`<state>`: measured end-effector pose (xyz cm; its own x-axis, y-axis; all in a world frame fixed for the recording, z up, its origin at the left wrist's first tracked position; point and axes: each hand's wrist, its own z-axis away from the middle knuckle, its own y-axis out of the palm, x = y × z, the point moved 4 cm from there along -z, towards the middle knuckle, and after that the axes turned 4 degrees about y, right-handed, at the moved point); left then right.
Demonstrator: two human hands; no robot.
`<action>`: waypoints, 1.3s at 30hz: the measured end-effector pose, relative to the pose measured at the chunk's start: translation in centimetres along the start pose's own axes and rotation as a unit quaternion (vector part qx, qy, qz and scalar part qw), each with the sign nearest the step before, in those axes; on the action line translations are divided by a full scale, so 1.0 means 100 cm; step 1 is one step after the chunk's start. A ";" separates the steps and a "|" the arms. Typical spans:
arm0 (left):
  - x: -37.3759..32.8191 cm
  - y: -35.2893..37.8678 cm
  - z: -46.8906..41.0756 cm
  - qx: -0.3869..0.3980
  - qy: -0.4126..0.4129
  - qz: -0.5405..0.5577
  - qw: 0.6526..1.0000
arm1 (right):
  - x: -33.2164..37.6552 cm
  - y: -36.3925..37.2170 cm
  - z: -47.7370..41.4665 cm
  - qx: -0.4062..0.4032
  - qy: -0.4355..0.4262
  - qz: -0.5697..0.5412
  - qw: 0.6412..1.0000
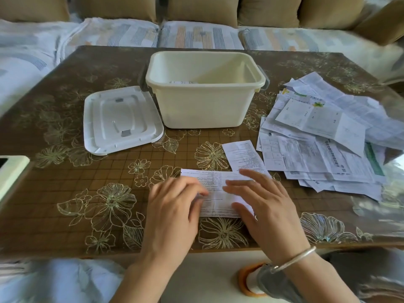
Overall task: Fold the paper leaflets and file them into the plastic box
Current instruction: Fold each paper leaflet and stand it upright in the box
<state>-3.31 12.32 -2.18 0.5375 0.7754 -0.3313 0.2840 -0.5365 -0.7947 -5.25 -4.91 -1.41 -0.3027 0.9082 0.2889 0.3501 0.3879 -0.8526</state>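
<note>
A white printed leaflet lies on the brown flowered table near its front edge, partly folded, with one strip running away to the upper right. My left hand rests on the leaflet's left part, its fingertips pressing the paper. On the right part lies my right hand, fingers straight and flat. The cream plastic box stands open at the table's middle back; a bit of white paper shows on its floor.
The box's white lid lies flat left of the box. A loose heap of unfolded leaflets covers the right side of the table. A pale device sits at the left edge. A sofa runs behind the table.
</note>
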 end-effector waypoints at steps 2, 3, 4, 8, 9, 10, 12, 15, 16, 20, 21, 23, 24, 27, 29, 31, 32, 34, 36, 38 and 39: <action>0.001 0.001 -0.001 0.010 0.017 0.007 1.000 | -0.001 0.000 0.000 0.010 -0.046 -0.013 0.999; 0.002 0.001 -0.001 0.016 0.019 0.014 1.000 | -0.002 0.001 0.000 0.024 -0.057 -0.023 0.998; 0.004 0.001 -0.002 0.022 0.019 0.023 0.999 | -0.003 0.001 -0.001 0.041 -0.065 -0.034 0.996; 0.010 -0.003 -0.003 0.056 0.015 0.057 0.997 | -0.008 0.000 -0.003 0.072 -0.099 -0.043 0.992; 0.011 -0.004 -0.003 0.063 0.017 0.064 0.996 | -0.008 -0.001 -0.003 0.068 -0.111 -0.035 0.991; 0.012 -0.005 -0.003 0.072 0.023 0.069 0.995 | -0.007 -0.001 -0.003 0.057 -0.125 -0.025 0.990; 0.013 -0.006 -0.003 0.090 0.039 0.069 0.993 | -0.003 -0.001 -0.004 0.035 -0.136 -0.017 0.990; 0.012 -0.005 -0.003 0.073 0.054 0.060 0.994 | -0.003 -0.004 -0.008 0.005 -0.081 -0.042 0.996; 0.012 -0.006 -0.003 0.053 0.052 0.059 0.995 | -0.004 -0.005 -0.009 -0.004 -0.056 -0.053 0.997; 0.012 -0.006 -0.003 -0.009 -0.005 0.080 0.997 | -0.006 -0.003 -0.014 -0.026 0.017 -0.084 0.996; 0.013 -0.005 -0.005 -0.011 -0.024 0.083 0.996 | -0.006 -0.002 -0.015 -0.031 0.034 -0.087 0.995; 0.014 -0.003 -0.011 -0.010 -0.053 0.082 0.995 | -0.008 0.000 -0.018 -0.040 0.062 -0.089 0.993; 0.015 -0.002 -0.014 -0.008 -0.063 0.076 0.995 | -0.009 0.001 -0.019 -0.037 0.073 -0.090 0.993; 0.016 0.002 -0.022 -0.003 -0.082 0.039 0.996 | -0.013 0.006 -0.022 -0.016 0.110 -0.098 0.989; 0.017 0.005 -0.025 0.003 -0.091 0.015 0.996 | -0.015 0.010 -0.024 -0.003 0.120 -0.087 0.989; 0.016 0.008 -0.025 0.009 -0.094 -0.006 0.996 | -0.015 0.013 -0.026 0.013 0.119 -0.069 0.990; 0.016 0.009 -0.025 0.010 -0.094 -0.016 0.995 | -0.015 0.014 -0.027 0.021 0.117 -0.058 0.991; 0.016 0.009 -0.023 0.005 -0.094 -0.041 0.995 | -0.012 0.015 -0.028 0.034 0.115 -0.037 0.992; 0.017 0.008 -0.023 -0.004 -0.095 -0.061 0.994 | -0.011 0.014 -0.029 0.043 0.117 -0.015 0.992; 0.017 0.007 -0.024 -0.007 -0.093 -0.065 0.994 | -0.010 0.011 -0.033 0.063 0.125 0.008 0.990; 0.016 0.007 -0.025 -0.006 -0.087 -0.064 0.994 | -0.010 0.011 -0.036 0.082 0.131 0.017 0.988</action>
<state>-0.25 12.36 -2.03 0.3514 0.8828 -0.3116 0.3506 -0.4327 -0.8306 -1.41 -4.87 -1.06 -0.0464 0.9378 0.3440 0.2018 0.3460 -0.9163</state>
